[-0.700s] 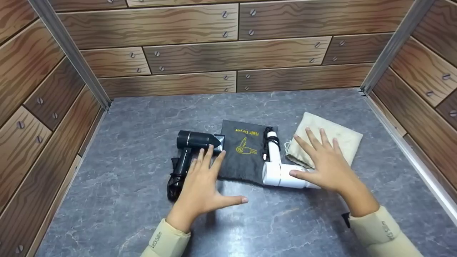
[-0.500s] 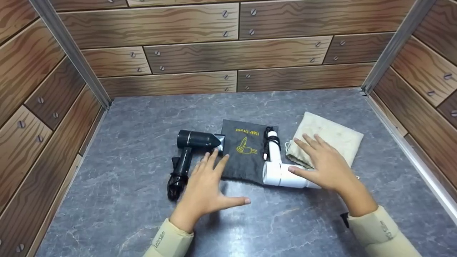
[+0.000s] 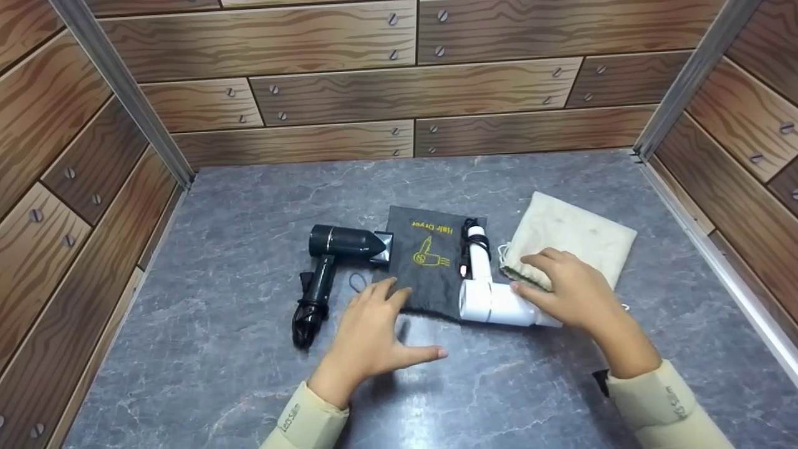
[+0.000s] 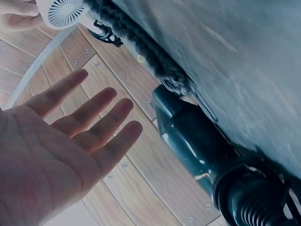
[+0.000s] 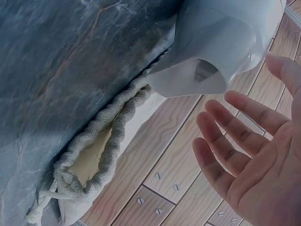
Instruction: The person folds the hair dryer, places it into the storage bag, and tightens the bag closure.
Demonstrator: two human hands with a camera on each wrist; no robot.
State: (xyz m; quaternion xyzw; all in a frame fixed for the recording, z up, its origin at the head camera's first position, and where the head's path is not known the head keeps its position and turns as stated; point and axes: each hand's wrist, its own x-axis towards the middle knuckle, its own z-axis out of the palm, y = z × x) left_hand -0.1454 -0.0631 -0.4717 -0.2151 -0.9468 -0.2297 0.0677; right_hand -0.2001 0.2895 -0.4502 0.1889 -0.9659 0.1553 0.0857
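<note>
My left hand (image 3: 371, 327), fingers spread and bent slightly, hovers by the near-left corner of a dark grey drawstring pouch (image 3: 405, 249) printed "Hair Dryer". To its left lies a black hair dryer (image 3: 349, 242), its flat nozzle at the pouch's left edge. My right hand (image 3: 580, 290) holds nothing; its thumb overlaps a white hair dryer (image 3: 502, 304) and its fingers extend over a cream drawstring pouch (image 3: 580, 227). Black cord is wound on both handles. In the right wrist view, loosely curved fingers (image 5: 225, 129) show beside the white nozzle (image 5: 202, 61); the cream pouch's mouth gapes.
A grey marbled tabletop (image 3: 249, 206) carries everything. Wood-print panels (image 3: 330, 100) stand at the back and both sides, joined by metal corner strips (image 3: 124, 93). A thin drawstring loop (image 3: 357, 282) sticks out left of the dark pouch.
My left hand has moved right, away from the black hair dryer, uncovering the drawstring loop. My right hand's fingers have drawn back and bent more. The hair dryers and pouches stay put.
</note>
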